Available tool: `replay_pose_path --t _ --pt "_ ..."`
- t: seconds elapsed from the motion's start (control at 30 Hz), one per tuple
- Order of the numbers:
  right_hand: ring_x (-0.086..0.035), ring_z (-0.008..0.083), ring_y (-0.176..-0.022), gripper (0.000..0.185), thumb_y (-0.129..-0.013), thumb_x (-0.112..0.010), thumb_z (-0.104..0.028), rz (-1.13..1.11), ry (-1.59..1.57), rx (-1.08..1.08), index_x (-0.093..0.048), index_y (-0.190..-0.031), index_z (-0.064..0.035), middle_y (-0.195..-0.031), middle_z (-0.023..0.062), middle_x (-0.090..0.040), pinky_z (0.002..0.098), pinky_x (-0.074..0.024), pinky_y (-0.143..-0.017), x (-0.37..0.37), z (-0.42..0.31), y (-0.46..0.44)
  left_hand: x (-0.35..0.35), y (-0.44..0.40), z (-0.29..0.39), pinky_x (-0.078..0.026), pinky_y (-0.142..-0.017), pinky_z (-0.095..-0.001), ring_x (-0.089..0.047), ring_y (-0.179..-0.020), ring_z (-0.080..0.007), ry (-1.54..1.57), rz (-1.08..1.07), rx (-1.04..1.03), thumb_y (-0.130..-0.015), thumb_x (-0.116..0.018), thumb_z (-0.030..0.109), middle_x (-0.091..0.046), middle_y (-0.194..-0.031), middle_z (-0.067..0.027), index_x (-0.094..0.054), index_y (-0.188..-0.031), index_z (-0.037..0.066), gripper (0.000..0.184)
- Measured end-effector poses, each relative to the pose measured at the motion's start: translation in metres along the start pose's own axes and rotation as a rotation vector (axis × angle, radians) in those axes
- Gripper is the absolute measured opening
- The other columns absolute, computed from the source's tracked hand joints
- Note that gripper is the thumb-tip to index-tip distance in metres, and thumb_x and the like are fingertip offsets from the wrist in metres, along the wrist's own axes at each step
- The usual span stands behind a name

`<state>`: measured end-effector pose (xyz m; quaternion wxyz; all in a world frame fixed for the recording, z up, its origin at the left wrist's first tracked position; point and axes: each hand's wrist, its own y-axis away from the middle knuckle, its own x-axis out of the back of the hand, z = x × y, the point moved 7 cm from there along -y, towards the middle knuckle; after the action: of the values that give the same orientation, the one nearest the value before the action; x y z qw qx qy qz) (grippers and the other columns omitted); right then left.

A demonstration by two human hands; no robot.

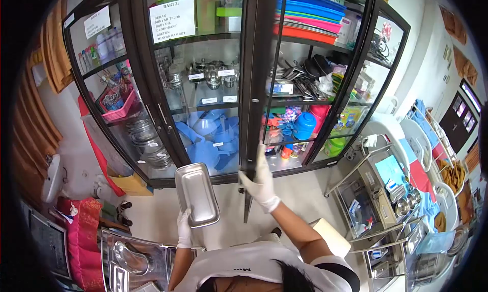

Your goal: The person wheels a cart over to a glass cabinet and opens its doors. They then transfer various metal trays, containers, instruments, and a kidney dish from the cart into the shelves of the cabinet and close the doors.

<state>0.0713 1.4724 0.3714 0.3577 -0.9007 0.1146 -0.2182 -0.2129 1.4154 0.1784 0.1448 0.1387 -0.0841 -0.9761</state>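
My left hand (184,226), in a white glove, grips the near edge of a shallow stainless steel tray (196,193). The tray is tilted, its hollow side facing up. My right hand (263,184), gloved too, is at the dark-framed glass cabinet door (252,96), which stands swung out toward me. Its fingers are stretched upward and the thumb is spread to the left; the palm seems to rest against the door frame. Behind the door, the cabinet shelves hold stacked colored trays (310,15), metal instruments (300,78) and a blue container (305,125).
At lower left, a steel trolley (104,241) carries a kidney dish (131,257). On the right stand a wheeled trolley (356,177) with metal bowls (402,206) and a beige box (328,236) near my right arm. Blue plastic basins (203,152) lie behind the left glass.
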Motion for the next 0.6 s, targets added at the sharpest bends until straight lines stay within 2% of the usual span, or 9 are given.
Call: replay_pose_path --t 0.07,0.23,0.37,0.6 --pt "-0.037 0.0326 -0.128 0.084 -0.073 -0.066 -0.003 0.02 0.025 0.04 -0.019 -0.141 0.0057 -0.143 0.0237 -0.03 0.0347 -0.0331 -0.103 -0.023 -0.012 -0.007 0.012 0.005 0.0 -0.041 -0.084 -0.0232 -0.056 -0.092 -0.0138 0.014 0.014 -0.031 -0.088 -0.056 0.021 -0.063 -0.102 -0.0066 -0.059 -0.112 -0.002 0.033" --pt "-0.03 0.0352 -0.133 0.08 -0.075 -0.066 -0.014 0.076 0.104 0.012 -0.023 -0.139 0.007 -0.144 0.0234 -0.027 0.0373 -0.0266 -0.108 -0.07 -0.011 -0.016 0.035 0.021 0.002 -0.04 -0.085 -0.0231 -0.056 -0.091 -0.0139 0.035 0.036 -0.022 -0.087 -0.057 0.019 -0.063 -0.1 -0.007 -0.059 -0.111 -0.001 0.032" --pt "-0.031 0.0385 -0.131 0.086 -0.074 -0.07 -0.02 0.087 0.274 0.149 -0.022 -0.139 0.0081 -0.143 0.0257 -0.027 0.0408 -0.024 -0.109 -0.093 -0.015 -0.026 0.037 0.043 0.008 -0.041 -0.084 -0.023 -0.057 -0.09 -0.0143 0.1 0.011 0.043 -0.086 -0.058 0.017 -0.063 -0.1 -0.0079 -0.059 -0.109 -0.001 0.03" --pt "-0.03 0.0368 -0.132 0.085 -0.073 -0.07 -0.022 0.06 0.292 0.144 -0.026 -0.138 0.0086 -0.143 0.0251 -0.029 0.0429 -0.0213 -0.11 -0.105 -0.012 -0.033 0.025 0.049 -0.002 -0.042 -0.083 -0.0226 -0.057 -0.088 -0.0136 0.084 -0.06 0.071 -0.084 -0.059 0.014 -0.063 -0.098 -0.0083 -0.059 -0.11 -0.002 0.03"
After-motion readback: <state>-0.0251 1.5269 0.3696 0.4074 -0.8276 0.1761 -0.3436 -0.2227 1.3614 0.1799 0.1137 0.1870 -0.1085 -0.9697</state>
